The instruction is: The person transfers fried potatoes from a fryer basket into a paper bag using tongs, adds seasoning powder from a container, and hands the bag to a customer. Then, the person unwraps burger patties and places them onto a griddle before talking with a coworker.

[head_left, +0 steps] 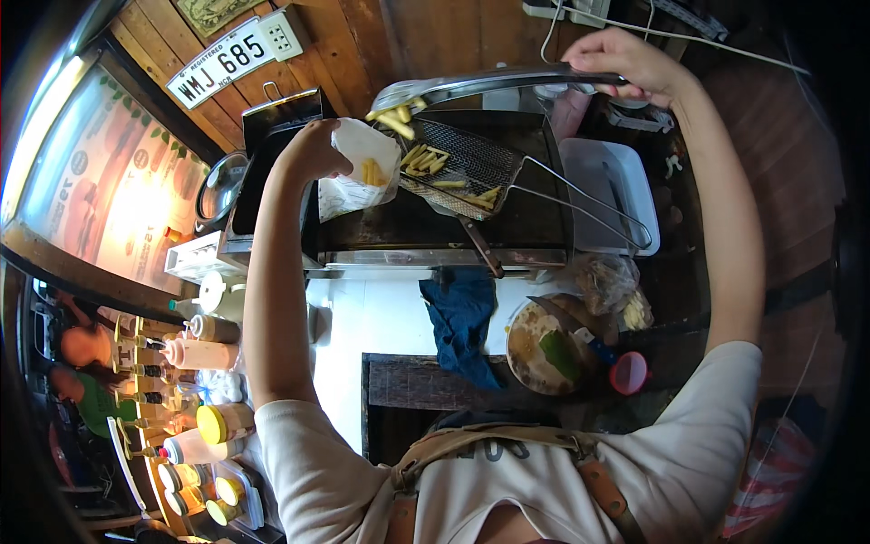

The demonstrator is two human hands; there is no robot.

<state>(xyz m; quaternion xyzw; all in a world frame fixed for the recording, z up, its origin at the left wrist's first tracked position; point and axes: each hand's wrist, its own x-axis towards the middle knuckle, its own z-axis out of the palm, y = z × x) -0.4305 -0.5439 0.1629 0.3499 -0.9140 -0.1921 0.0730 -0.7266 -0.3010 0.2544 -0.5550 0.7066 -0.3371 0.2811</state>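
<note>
While the left hand (pixel 313 150) is gripping a white paper bag (pixel 362 168) with fries showing in its open mouth, the right hand (pixel 625 62) is clenching the handle end of long metal tongs (pixel 480 84) that are reaching leftward across the cooker. The tongs' tip is pinching a few yellow fries (pixel 396 120) just above and beside the bag's mouth. Below the tongs, a rectangular wire-mesh fry basket (pixel 467 168) is lying tilted over the black griddle top (pixel 535 222), with more fries scattered inside it and its wire handle stretching toward the griddle's right edge. A white rectangular tray (pixel 625 195) is sitting just beside the griddle's right edge. Near the counter's front edge, a dark blue cloth (pixel 460 322) is hanging crumpled, and a round wooden plate (pixel 530 349) with a green leaf is resting to its right, next to a small red lid (pixel 629 373). Along the counter's left edge, several squeeze bottles with yellow caps (pixel 213 422) are standing clustered together.
</note>
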